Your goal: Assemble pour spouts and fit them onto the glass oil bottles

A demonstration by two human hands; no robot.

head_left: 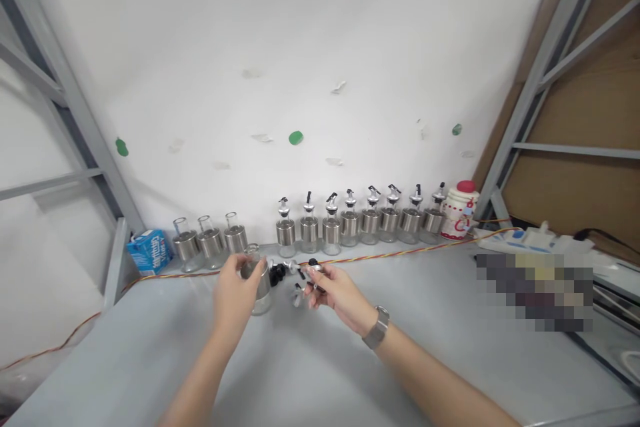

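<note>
My left hand (235,290) is wrapped round a glass oil bottle (261,301) with a steel sleeve, which stands upright on the grey table with its neck uncapped. To the right of it, my right hand (333,290) pinches a silver and black pourer stopper (314,268), apart from the bottle. Several loose pourer stoppers (277,273) lie between my hands; my right fingers partly hide some. Behind my left hand stand 3 uncapped bottles (209,240). Farther right is a row of several bottles (331,233) with pourers fitted.
A blue carton (150,253) stands at the back left. At the right end of the row is a white and red canister (459,210). A red and yellow twisted wire (390,255) crosses the table. A white power strip (537,238) lies at the right, near metal frame posts (525,100).
</note>
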